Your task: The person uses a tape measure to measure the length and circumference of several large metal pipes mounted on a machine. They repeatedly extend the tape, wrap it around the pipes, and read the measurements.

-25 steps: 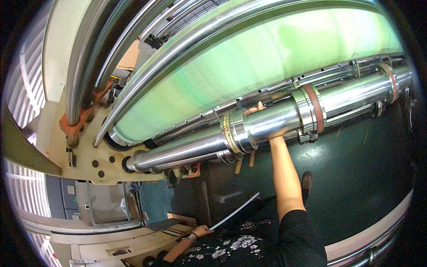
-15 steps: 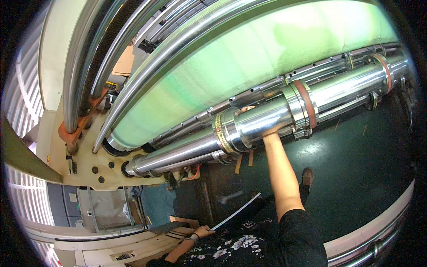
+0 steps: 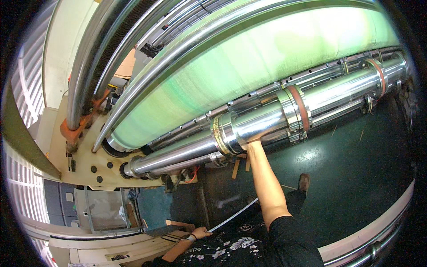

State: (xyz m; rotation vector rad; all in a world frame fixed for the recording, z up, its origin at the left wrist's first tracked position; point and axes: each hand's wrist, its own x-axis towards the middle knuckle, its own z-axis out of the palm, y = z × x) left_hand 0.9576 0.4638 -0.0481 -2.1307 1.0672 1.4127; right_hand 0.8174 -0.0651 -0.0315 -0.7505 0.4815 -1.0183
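right hand (image 3: 252, 141) is reaching up to the underside of the polished steel roller (image 3: 262, 122), touching it just right of the brass-coloured collar (image 3: 216, 135). the fingers are going out of sight behind the roller's curve, so cannot tell whether the hand is gripping or lying flat. the bare forearm is running straight up from the black sleeve at the lower edge.

left hand (image 3: 200, 232) is sitting low, near the lower edge, fingers closed around the end of a thin silver strip (image 3: 233, 215), seemingly a measuring tape. the strip is slanting up and right toward the right forearm, ending just beside it.

the roller is lying across the view, sloping down from upper right to lower left, its narrower shaft (image 3: 171, 156) entering the cream-coloured side frame (image 3: 84, 155). an orange-banded ring (image 3: 297, 107) is sitting on the roller right of the hand, a second one (image 3: 376, 73) well apart near the far end.

above the roller, a large pale green cylinder (image 3: 249, 66) is filling the upper middle. dark green floor (image 3: 356, 178) is showing below, with a brown shoe (image 3: 304, 182) near the right elbow.
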